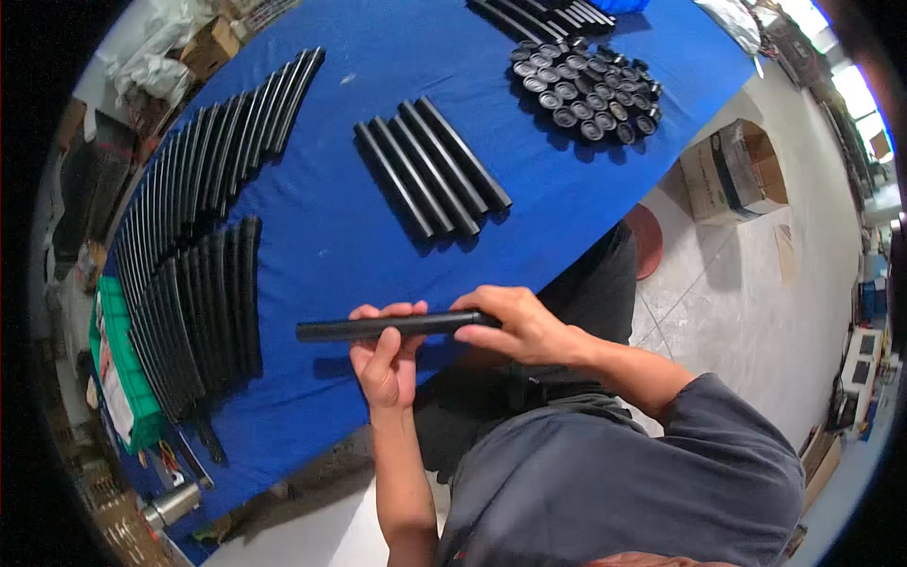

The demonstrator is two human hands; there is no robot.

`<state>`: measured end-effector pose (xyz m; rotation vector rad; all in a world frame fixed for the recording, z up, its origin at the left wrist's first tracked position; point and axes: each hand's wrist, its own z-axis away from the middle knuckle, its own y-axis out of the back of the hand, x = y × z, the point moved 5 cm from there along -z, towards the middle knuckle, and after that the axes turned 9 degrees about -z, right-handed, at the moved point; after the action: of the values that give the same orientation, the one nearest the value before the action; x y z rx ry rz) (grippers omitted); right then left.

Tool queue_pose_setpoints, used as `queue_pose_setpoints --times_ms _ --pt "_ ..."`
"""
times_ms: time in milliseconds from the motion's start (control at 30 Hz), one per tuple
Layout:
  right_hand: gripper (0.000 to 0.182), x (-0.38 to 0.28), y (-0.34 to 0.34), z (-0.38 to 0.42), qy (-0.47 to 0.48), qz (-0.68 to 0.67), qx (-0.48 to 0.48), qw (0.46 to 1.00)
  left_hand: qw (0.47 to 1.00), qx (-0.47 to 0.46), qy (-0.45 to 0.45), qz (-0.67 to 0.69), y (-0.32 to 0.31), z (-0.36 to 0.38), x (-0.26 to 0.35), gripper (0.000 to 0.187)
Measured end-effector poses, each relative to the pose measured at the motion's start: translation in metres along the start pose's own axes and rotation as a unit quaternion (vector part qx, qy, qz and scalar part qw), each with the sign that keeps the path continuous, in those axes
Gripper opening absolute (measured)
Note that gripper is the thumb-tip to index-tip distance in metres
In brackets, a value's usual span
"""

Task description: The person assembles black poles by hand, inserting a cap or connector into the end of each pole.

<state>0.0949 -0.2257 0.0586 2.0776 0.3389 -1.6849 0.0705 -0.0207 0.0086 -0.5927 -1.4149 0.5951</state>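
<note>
Black tube [420, 325] is clamped in left hand [385, 369], right hand [518, 324] grips one end; likely end-handling step, next needs steadiness.

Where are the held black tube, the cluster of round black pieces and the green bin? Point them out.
Held black tube [429, 325], head view: on its side, near mid-length.
Cluster of round black pieces [596, 101], head view: on a piece near its middle.
Green bin [139, 389], head view: on its long side wall.

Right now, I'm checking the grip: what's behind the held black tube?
Fingers of the left hand pass behind the black tube, tips showing past its far edge; blue cloth lies beyond. The tube hides anything directly behind.
</note>
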Motion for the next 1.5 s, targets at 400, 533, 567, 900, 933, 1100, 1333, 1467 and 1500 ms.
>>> queue_pose_setpoints --times_ms 400,533,567,900,933,1100,1333,1467,1500 --pt "0.036 -0.01 -0.001 -0.004 0.016 0.049 -0.003 0.999 1.0 -0.002 0.008 0.013 0.002 -0.002 -0.002 0.033" --pt "0.036 -0.01 -0.003 -0.004 0.016 0.055 -0.008 0.998 1.0 0.004 0.004 0.01 0.003 -0.002 -0.001 0.034" --pt "0.036 -0.008 -0.004 -0.004 0.018 0.057 -0.008 0.998 1.0 0.007 0.006 0.011 0.003 -0.001 -0.002 0.034" --pt "0.039 -0.007 -0.012 0.001 0.08 0.171 -0.006 0.982 1.0 0.017 0.016 0.016 0.005 -0.001 -0.002 0.036" --pt "0.037 -0.009 -0.015 0.003 0.097 0.191 0.002 0.977 1.0 0.016 0.017 0.017 0.007 0.001 -0.001 0.036" --pt "0.038 -0.01 -0.003 0.002 -0.267 -0.153 -0.122 0.944 0.998 -0.045 0.018 0.028 0.011 0.001 -0.003 0.035" --pt "0.036 0.001 -0.017 0.012 0.073 0.138 0.006 0.988 1.0 -0.012 0.024 0.002 0.008 -0.002 -0.004 0.034" --pt "0.037 0.005 -0.017 0.012 0.054 0.097 -0.008 0.994 1.0 0.007 0.023 -0.002 0.01 -0.001 -0.004 0.038" --pt "0.037 0.006 -0.019 0.01 0.062 0.11 0.001 0.992 1.0 0.01 0.019 -0.003 0.009 -0.002 -0.003 0.038"
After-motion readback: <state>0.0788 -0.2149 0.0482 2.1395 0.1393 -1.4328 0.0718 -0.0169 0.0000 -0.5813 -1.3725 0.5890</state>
